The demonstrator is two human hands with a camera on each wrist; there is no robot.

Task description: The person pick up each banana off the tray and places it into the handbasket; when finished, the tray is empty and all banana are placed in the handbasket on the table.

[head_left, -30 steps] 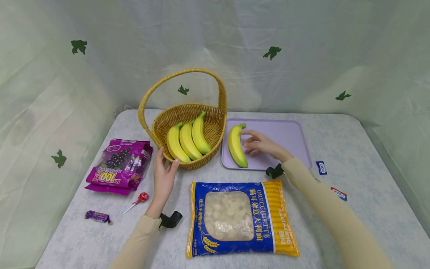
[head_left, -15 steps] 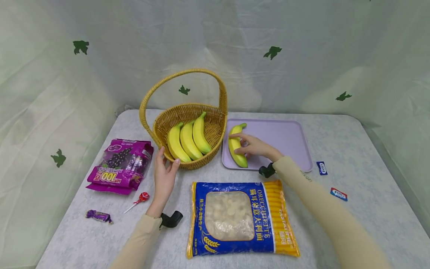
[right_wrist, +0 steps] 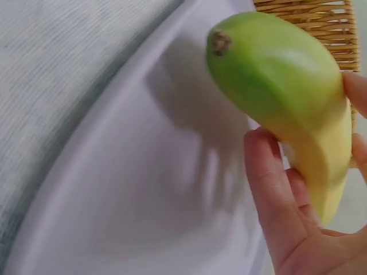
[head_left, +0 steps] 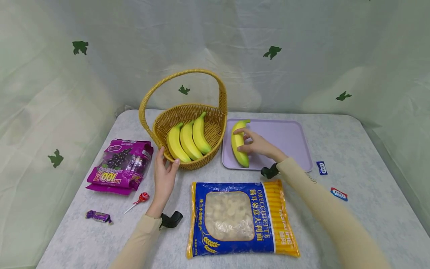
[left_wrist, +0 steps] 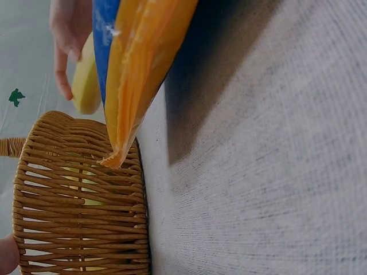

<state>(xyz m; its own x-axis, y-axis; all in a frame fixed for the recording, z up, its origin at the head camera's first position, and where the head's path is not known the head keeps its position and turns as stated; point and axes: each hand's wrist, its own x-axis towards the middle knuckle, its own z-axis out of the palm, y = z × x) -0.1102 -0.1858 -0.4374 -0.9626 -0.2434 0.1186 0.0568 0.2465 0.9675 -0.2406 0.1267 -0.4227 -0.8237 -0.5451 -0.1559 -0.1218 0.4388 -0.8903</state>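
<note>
My right hand (head_left: 258, 145) pinches a yellow banana (head_left: 239, 144) with a green end, thumb and fingers on its sides. In the right wrist view that banana (right_wrist: 287, 80) is just above the lilac tray (right_wrist: 114, 200), its shadow and the hand's falling there. To the left stands a wicker basket (head_left: 215, 130) with a tall handle; three more bananas (head_left: 189, 138) lie side by side inside. At the basket's front left, my left hand (head_left: 164, 179) rests its thumb and extended fingers on the rim. The left wrist view shows only a fingertip (left_wrist: 8, 255) against the basket.
A blue and yellow pasta bag (head_left: 242, 218) lies in front, between the forearms. On the left are a purple candy bag (head_left: 121, 164), a red lollipop (head_left: 142, 197) and a purple wrapped candy (head_left: 98, 216). Two small wrapped candies (head_left: 321, 168) lie right of the tray.
From beside the banana on the tray, my right hand has moved left over it and taken hold of it. The banana has since shifted slightly right and up. My left hand stays at the basket.
</note>
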